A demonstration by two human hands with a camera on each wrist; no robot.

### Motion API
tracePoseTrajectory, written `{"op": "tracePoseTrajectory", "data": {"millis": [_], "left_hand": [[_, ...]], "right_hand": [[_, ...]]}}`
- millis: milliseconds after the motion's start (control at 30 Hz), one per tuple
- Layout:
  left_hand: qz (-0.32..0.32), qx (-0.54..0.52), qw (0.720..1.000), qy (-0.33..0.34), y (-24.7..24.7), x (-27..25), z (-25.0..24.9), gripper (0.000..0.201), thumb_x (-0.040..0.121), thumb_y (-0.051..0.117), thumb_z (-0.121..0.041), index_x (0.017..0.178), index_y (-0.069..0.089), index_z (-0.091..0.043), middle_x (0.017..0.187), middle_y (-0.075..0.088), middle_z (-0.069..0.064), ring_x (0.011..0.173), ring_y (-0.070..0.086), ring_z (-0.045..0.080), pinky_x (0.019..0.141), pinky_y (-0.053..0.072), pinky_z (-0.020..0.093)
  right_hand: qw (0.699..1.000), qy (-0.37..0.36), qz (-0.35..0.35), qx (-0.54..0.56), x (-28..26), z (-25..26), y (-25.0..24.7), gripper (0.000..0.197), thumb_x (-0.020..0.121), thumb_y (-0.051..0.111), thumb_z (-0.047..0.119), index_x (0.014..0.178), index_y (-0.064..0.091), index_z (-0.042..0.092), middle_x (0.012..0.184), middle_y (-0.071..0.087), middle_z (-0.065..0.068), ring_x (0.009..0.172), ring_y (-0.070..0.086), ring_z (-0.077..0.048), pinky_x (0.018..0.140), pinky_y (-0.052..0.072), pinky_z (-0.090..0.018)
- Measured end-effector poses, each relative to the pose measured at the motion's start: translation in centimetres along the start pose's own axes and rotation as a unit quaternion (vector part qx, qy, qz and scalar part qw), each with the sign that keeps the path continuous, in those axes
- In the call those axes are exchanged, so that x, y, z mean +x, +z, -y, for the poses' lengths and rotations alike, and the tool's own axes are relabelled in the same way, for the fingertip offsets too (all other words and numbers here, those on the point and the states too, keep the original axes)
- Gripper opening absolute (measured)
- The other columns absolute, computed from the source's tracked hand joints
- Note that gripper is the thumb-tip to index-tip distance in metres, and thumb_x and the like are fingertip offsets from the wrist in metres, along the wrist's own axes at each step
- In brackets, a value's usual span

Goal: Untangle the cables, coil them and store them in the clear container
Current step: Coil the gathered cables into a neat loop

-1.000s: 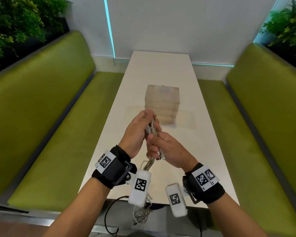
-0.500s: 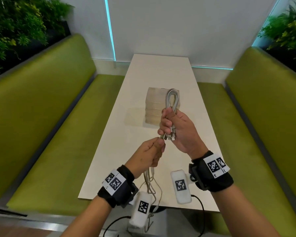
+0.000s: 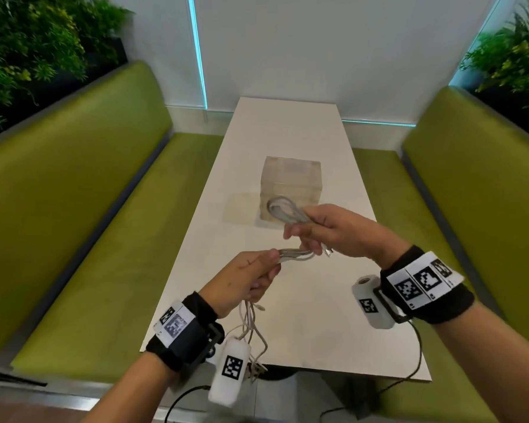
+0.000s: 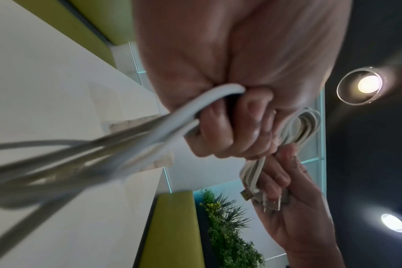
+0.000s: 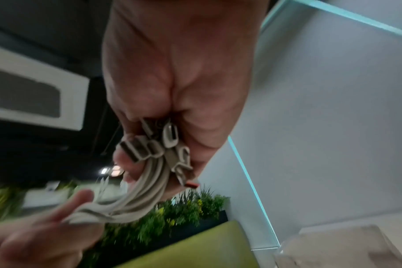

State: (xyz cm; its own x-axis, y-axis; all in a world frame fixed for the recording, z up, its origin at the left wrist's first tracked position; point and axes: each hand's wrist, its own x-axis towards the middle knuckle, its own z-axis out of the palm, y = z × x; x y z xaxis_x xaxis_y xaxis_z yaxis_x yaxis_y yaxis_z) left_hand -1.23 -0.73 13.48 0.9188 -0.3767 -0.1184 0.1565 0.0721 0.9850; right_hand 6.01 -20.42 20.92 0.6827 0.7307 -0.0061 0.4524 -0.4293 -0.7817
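My right hand (image 3: 324, 230) grips a folded bundle of white cables (image 3: 283, 210) above the table, its loop pointing left toward the clear container (image 3: 290, 181). Several plugs (image 5: 158, 143) stick out of that fist in the right wrist view. My left hand (image 3: 251, 279) grips the other strands (image 3: 297, 254) that run across to the right hand. Loose cable ends (image 3: 251, 328) dangle below the left hand over the table's near edge. In the left wrist view the left fingers (image 4: 230, 130) curl round blurred white strands (image 4: 126, 141).
The white table (image 3: 318, 315) runs away from me between two green benches (image 3: 83, 209) (image 3: 471, 209). A clear lid (image 3: 242, 209) lies flat left of the container. Plants stand behind both benches.
My right hand has dropped and turned the coiled bundle from upright to lying sideways. The left hand stays low, still holding the trailing strands.
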Motion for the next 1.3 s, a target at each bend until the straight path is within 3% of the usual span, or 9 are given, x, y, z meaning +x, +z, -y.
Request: {"op": "tracePoseTrajectory", "data": {"millis": [133, 300, 533, 633, 733, 933, 1067, 1167, 1300], "left_hand": [[0.024, 0.010, 0.999, 0.025, 0.1, -0.4, -0.2, 0.035, 0.093, 0.044, -0.036, 0.068, 0.052, -0.014, 0.052, 0.025, -0.008, 0.044, 0.019, 0.009, 0.044, 0.021, 0.018], [0.083, -0.028, 0.996, 0.006, -0.3, -0.5, -0.5, 0.024, 0.083, 0.058, -0.034, 0.081, 0.061, -0.010, 0.056, 0.030, -0.008, 0.046, 0.022, 0.007, 0.046, 0.021, 0.018], [0.199, -0.091, 0.975, -0.039, -0.9, -0.6, -1.1, 0.093, 0.079, 0.036, -0.074, 0.120, 0.057, 0.007, 0.084, 0.063, 0.015, 0.056, 0.043, 0.019, 0.060, 0.039, 0.028], [0.170, -0.004, 0.984, -0.053, -0.3, -0.3, -1.6, 0.093, 0.076, 0.039, -0.080, 0.109, 0.062, 0.003, 0.094, 0.071, 0.018, 0.062, 0.060, 0.022, 0.062, 0.046, 0.028], [0.121, 0.106, 0.985, -0.062, 0.5, 0.2, -1.8, 0.052, 0.084, 0.061, -0.052, 0.091, 0.067, 0.000, 0.082, 0.073, 0.015, 0.060, 0.065, 0.022, 0.062, 0.050, 0.033], [0.068, 0.187, 0.974, -0.106, 1.7, 0.4, -1.0, 0.034, 0.093, 0.056, -0.036, 0.073, 0.059, -0.010, 0.048, 0.050, -0.001, 0.037, 0.038, 0.010, 0.042, 0.032, 0.021], [0.064, 0.193, 0.975, -0.085, 1.1, 0.8, -0.8, 0.034, 0.093, 0.057, -0.034, 0.064, 0.055, -0.017, 0.043, 0.040, -0.006, 0.039, 0.031, 0.009, 0.042, 0.026, 0.020], [0.075, 0.204, 0.973, -0.074, 0.7, 1.0, -0.8, 0.036, 0.091, 0.057, -0.040, 0.067, 0.058, -0.013, 0.044, 0.041, -0.005, 0.041, 0.033, 0.011, 0.045, 0.032, 0.021], [0.107, 0.187, 0.975, -0.053, 0.3, 1.2, -0.2, 0.040, 0.092, 0.052, -0.039, 0.085, 0.060, -0.001, 0.061, 0.060, 0.016, 0.051, 0.057, 0.012, 0.079, 0.050, 0.039]], "right_hand": [[0.990, 0.034, 0.105, -0.086, -0.2, 1.3, -0.3, 0.023, 0.096, 0.052, 0.027, 0.099, 0.065, 0.009, 0.057, 0.056, 0.009, 0.055, 0.054, -0.012, 0.052, 0.047, -0.023], [0.972, 0.036, 0.181, -0.142, -0.4, 2.1, 0.2, 0.015, 0.097, 0.049, 0.027, 0.092, 0.063, 0.027, 0.078, 0.060, -0.015, 0.068, 0.056, -0.027, 0.057, 0.049, -0.028], [0.932, -0.010, 0.196, -0.305, -1.0, 2.3, 0.6, 0.017, 0.098, 0.045, 0.019, 0.090, 0.057, 0.028, 0.087, 0.059, 0.010, 0.081, 0.053, -0.010, 0.072, 0.044, -0.022], [0.907, -0.054, 0.177, -0.379, -0.9, 1.6, 1.7, 0.017, 0.096, 0.045, 0.011, 0.100, 0.059, 0.019, 0.098, 0.062, 0.000, 0.091, 0.055, -0.017, 0.075, 0.043, -0.027], [0.897, -0.078, 0.168, -0.401, -0.6, 1.1, 2.3, 0.018, 0.094, 0.043, 0.007, 0.102, 0.058, 0.014, 0.092, 0.057, 0.000, 0.086, 0.050, -0.018, 0.072, 0.038, -0.026], [0.866, -0.091, 0.141, -0.472, -0.7, -0.1, 2.8, 0.018, 0.093, 0.047, 0.017, 0.095, 0.065, 0.020, 0.104, 0.046, -0.004, 0.091, 0.036, -0.021, 0.079, 0.035, -0.035], [0.941, 0.065, 0.258, -0.212, -0.5, -0.7, 2.7, 0.013, 0.092, 0.054, 0.022, 0.101, 0.056, 0.013, 0.103, 0.062, -0.003, 0.078, 0.054, -0.020, 0.067, 0.047, -0.032], [0.954, 0.093, 0.249, -0.139, -0.8, -1.1, 2.8, 0.014, 0.094, 0.055, 0.023, 0.105, 0.056, 0.014, 0.097, 0.068, 0.002, 0.078, 0.063, -0.019, 0.058, 0.047, -0.019], [0.964, 0.094, 0.223, -0.112, -0.7, -1.3, 3.4, 0.012, 0.096, 0.047, 0.019, 0.090, 0.057, 0.017, 0.071, 0.060, 0.007, 0.065, 0.059, -0.011, 0.053, 0.046, -0.017]]}}
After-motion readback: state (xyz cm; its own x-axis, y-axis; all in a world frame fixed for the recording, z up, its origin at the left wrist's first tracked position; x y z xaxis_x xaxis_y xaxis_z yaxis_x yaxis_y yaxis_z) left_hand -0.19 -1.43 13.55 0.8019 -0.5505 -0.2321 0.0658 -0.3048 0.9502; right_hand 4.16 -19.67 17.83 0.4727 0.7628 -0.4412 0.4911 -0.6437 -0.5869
